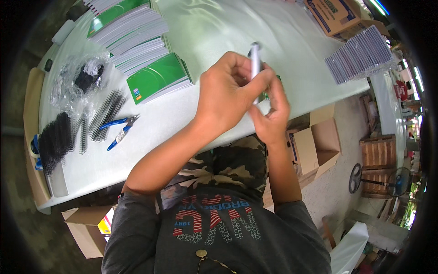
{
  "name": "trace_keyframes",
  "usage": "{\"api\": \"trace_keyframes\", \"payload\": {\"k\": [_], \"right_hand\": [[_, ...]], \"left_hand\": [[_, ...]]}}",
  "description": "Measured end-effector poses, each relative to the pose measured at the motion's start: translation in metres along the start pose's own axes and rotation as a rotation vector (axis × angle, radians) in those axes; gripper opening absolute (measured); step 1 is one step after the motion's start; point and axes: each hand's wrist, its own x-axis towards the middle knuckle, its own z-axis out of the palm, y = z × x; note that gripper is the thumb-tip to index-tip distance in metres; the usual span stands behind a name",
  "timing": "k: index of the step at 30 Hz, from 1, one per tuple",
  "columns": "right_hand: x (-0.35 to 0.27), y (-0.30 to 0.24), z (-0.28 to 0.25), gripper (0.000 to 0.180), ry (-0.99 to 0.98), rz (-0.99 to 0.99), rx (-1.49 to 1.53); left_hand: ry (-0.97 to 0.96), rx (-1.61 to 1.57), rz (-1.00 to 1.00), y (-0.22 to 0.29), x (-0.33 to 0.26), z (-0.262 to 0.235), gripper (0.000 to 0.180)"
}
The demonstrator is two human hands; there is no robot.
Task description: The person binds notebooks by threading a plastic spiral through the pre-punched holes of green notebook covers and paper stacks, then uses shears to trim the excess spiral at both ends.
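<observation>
In front of me over the table, both hands are raised and close together around a narrow white object point(255, 64) with a dark upper end. It stands nearly upright and is blurred, so its exact kind is unclear. My left hand point(221, 93) is closed around its left side, with the fingers curled behind. My right hand point(272, 107) pinches it from the right, thumb and fingers bent. A little green shows between and behind the right fingers. Left of my hands lie stacked green-covered notebooks point(155, 77). Blue-handled cutting pliers point(119, 130) rest on the table nearer me.
Black spiral binding coils point(55, 139) and crumpled clear plastic point(75, 82) occupy the table's left side. At the far right are a stack of spiral-bound books point(360, 55) and a cardboard box point(335, 18). Open cartons point(315, 146) and a fan point(398, 181) stand beyond the table's right edge.
</observation>
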Motion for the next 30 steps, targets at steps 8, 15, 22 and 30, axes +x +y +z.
{"api": "trace_keyframes", "payload": {"k": [8, 15, 22, 30], "right_hand": [[-0.040, 0.103, -0.023, 0.038, 0.311, 0.793, 0.285], [-0.057, 0.108, -0.041, 0.079, -0.015, 0.621, -0.610], [-0.059, 0.126, -0.054, 0.069, -0.069, 0.654, -0.039], [-0.052, 0.113, -0.044, 0.047, -0.001, 0.707, -0.102]], "left_hand": [[-0.149, 0.612, 0.418, -0.090, 0.032, 0.023, 0.038], [-0.285, 0.961, 0.399, -0.128, 0.011, 0.023, 0.045], [-0.252, 0.823, 0.209, -0.118, 0.011, 0.020, 0.047], [-0.244, 0.787, 0.248, -0.123, 0.011, 0.019, 0.028]]}}
